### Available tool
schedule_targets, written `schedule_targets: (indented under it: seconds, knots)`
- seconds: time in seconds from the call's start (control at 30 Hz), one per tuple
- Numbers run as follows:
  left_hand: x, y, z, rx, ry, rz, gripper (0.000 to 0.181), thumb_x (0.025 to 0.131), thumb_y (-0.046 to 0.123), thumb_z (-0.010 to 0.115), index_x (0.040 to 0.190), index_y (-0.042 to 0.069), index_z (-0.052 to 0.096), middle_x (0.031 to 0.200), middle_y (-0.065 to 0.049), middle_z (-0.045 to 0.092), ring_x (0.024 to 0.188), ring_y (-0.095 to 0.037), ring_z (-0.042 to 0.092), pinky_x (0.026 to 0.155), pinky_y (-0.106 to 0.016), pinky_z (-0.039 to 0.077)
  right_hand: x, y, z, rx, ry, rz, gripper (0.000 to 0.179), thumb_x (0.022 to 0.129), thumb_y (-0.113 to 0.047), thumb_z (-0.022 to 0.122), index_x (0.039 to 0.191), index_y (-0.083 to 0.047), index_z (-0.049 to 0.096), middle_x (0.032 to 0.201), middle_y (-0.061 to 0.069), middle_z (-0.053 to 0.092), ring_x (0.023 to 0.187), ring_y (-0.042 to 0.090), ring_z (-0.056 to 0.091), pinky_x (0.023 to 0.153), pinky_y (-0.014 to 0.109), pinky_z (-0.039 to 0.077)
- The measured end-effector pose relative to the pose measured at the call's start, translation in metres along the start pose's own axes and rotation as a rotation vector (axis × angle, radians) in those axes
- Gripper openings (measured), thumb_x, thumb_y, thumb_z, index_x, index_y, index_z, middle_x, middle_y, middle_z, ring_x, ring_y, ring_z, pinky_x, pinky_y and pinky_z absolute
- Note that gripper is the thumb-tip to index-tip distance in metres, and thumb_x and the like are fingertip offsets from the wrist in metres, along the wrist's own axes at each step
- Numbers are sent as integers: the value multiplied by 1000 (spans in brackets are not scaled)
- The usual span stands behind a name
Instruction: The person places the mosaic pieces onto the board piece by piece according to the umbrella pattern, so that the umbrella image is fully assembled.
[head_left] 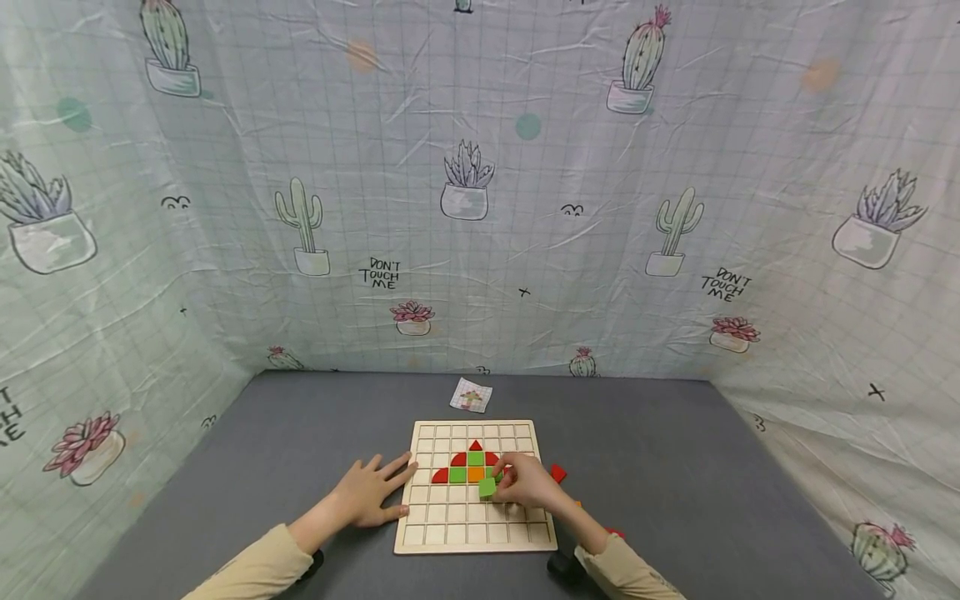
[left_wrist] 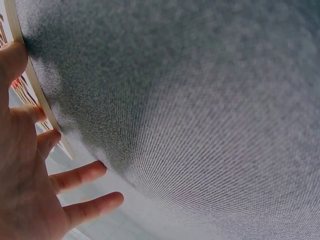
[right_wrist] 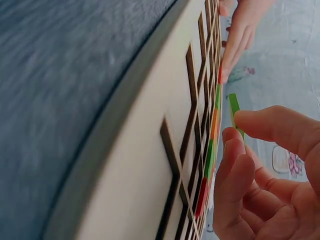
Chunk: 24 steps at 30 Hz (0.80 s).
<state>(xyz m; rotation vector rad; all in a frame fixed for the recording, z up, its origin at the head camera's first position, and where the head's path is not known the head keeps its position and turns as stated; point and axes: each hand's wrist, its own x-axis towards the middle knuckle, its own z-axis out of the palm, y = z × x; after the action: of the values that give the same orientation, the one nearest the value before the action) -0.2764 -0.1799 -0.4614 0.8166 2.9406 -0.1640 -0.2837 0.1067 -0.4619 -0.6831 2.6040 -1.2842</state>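
A wooden grid board (head_left: 442,535) lies on the dark table, its square cells framed by raised lines. My right hand (head_left: 527,482) pinches a green square tile (head_left: 487,488) between thumb and fingers, just over the board below the tile pattern. In the right wrist view that green tile (right_wrist: 234,107) stands on edge in the fingertips. The pattern holds a red triangle (head_left: 476,446), green squares (head_left: 457,475), an orange square (head_left: 476,474) and red curved pieces (head_left: 441,477). My left hand (head_left: 365,493) rests with spread fingers at the board's left edge.
A small picture card (head_left: 471,396) lies behind the board. Right of the board are a red piece (head_left: 558,473) and other loose pieces, partly hidden by the right forearm. A black object (head_left: 565,567) sits near the right sleeve. A cactus-print curtain (head_left: 495,250) surrounds the table.
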Motion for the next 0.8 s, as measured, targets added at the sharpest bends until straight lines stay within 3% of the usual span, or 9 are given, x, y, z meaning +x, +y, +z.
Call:
schedule_targets:
  seconds: [0.2,0.8]
  knots:
    - [0,0,1,-7,1,-5,66,84,59,43,139,23,34,145,1,32,122,-39,40,90,-55,36,2,-6,7,19,-39,13,22,70,3,66,90,5,58,63,10,63,49,15,56,43,20,43]
    - [0,0,-1,-13,2,11,66,85,57,43,138,21,35,144,-2,32,121,-40,40,90,-56,36,11,-10,15,6,-2,59,22,67,1,69,87,3,60,61,8,62,49,12,54,45,22,41]
